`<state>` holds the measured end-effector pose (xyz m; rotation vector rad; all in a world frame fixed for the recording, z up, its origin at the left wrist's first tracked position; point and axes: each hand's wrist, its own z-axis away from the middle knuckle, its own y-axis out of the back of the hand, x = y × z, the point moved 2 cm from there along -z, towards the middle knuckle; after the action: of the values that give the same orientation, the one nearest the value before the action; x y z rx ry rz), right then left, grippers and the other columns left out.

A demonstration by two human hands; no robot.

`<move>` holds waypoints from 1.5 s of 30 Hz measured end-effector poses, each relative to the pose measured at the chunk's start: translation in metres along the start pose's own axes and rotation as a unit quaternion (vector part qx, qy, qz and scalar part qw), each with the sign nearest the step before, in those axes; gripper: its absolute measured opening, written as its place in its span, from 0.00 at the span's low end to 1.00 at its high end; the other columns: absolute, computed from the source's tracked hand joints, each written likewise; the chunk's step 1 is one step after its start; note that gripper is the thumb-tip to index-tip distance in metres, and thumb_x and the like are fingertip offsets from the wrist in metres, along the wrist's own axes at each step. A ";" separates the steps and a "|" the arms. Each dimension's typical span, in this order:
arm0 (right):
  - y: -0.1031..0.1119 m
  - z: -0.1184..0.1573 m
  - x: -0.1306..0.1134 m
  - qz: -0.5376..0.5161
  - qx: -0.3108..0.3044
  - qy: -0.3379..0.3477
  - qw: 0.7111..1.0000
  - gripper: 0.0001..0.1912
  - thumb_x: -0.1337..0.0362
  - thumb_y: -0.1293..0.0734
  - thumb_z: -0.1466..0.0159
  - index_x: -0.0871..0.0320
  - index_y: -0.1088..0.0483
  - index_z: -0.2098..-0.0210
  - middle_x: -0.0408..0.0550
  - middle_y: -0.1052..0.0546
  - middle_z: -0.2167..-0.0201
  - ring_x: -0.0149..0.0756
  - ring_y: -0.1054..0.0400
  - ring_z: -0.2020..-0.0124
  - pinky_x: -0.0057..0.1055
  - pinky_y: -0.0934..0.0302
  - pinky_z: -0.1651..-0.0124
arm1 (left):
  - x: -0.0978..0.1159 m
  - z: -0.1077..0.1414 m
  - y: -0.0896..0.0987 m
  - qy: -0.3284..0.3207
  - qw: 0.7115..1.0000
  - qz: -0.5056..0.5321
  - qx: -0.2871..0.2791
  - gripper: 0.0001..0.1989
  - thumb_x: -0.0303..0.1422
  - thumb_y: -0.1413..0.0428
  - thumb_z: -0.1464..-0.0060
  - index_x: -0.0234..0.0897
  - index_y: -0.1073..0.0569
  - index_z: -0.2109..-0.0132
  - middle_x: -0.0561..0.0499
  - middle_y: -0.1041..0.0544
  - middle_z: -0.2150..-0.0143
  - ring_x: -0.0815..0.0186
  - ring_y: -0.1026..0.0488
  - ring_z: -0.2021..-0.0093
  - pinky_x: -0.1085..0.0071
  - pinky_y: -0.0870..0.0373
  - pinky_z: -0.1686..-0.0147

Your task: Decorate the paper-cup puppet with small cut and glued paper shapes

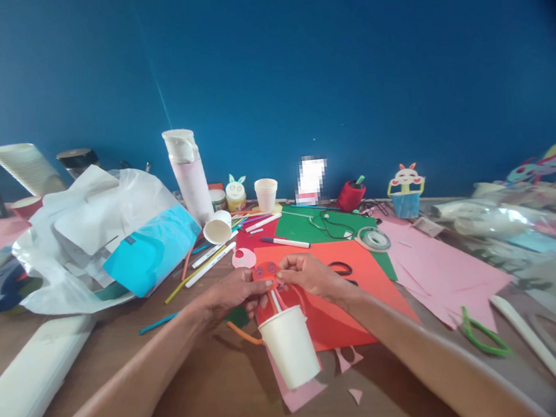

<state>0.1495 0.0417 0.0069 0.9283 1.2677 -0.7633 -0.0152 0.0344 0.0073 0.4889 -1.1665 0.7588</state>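
I have the orange paper face (265, 271) centre in the near part of the scene, between my two hands and just beyond the mouth of a slightly tilted white paper cup (292, 351). My left hand (234, 290) has thumb and fingers closed on the face's left edge; my right hand (308, 274) pinches its right edge with the fingertips. From below the face a white stick (276, 300) runs down to the cup, and an orange pipe cleaner (245, 335) juts out at the cup's left side.

Pink paper scraps (356, 396) lie on the near tabletop, right of the cup. Beyond my right hand I see an orange sheet (384, 290) with black scissor handles (341, 268) on it, then a green sheet (304, 225) farther off. To the right are a tape roll (373, 237) and a large pink sheet (441, 265). Far left, a bulging plastic bag (34, 258) sits near a tall white flask (192, 184).
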 end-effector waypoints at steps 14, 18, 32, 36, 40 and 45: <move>-0.001 -0.001 0.002 -0.006 0.007 0.000 1.000 0.08 0.61 0.35 0.47 0.61 0.33 0.75 0.43 0.29 0.80 0.29 0.36 0.77 0.26 0.43 0.71 | -0.001 -0.001 0.001 0.019 1.000 0.016 0.006 0.18 0.41 0.47 0.54 0.29 0.31 0.80 0.54 0.36 0.89 0.77 0.45 0.89 0.77 0.45 0.86; 0.000 -0.001 0.002 -0.004 0.004 0.002 1.000 0.08 0.61 0.35 0.47 0.61 0.33 0.75 0.44 0.29 0.79 0.29 0.35 0.76 0.27 0.43 0.70 | -0.001 0.000 0.001 0.016 1.000 0.021 -0.006 0.19 0.41 0.47 0.53 0.29 0.30 0.80 0.55 0.38 0.90 0.76 0.44 0.89 0.77 0.44 0.85; -0.001 -0.001 0.001 -0.038 0.006 -0.008 0.999 0.09 0.61 0.34 0.49 0.61 0.33 0.73 0.43 0.29 0.79 0.28 0.36 0.77 0.26 0.43 0.70 | -0.004 -0.002 0.002 0.017 0.999 0.027 0.002 0.19 0.40 0.48 0.53 0.28 0.29 0.80 0.52 0.36 0.91 0.76 0.44 0.90 0.77 0.44 0.87; 0.000 -0.002 0.001 -0.045 0.012 -0.011 0.999 0.10 0.60 0.34 0.49 0.61 0.33 0.71 0.42 0.29 0.80 0.28 0.35 0.77 0.27 0.43 0.70 | -0.003 -0.002 0.002 0.024 0.999 0.032 0.012 0.18 0.41 0.47 0.54 0.28 0.30 0.80 0.51 0.34 0.89 0.75 0.43 0.90 0.77 0.43 0.88; 0.002 -0.002 0.000 -0.051 0.005 -0.012 0.999 0.10 0.60 0.34 0.49 0.60 0.33 0.71 0.42 0.29 0.80 0.29 0.34 0.76 0.27 0.43 0.70 | -0.002 -0.002 0.003 0.020 0.999 0.037 0.025 0.18 0.40 0.47 0.55 0.28 0.30 0.80 0.49 0.31 0.86 0.75 0.42 0.89 0.77 0.43 0.87; 0.003 -0.001 -0.003 -0.060 -0.001 -0.015 0.998 0.10 0.61 0.34 0.48 0.61 0.32 0.70 0.43 0.27 0.79 0.30 0.33 0.75 0.27 0.42 0.69 | -0.002 -0.003 0.004 0.001 0.999 0.021 0.039 0.17 0.39 0.48 0.54 0.28 0.31 0.80 0.48 0.29 0.84 0.75 0.40 0.88 0.77 0.42 0.86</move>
<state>0.1515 0.0442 0.0100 0.8415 1.3058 -0.8666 -0.0166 0.0381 0.0043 0.5306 -1.1521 0.8442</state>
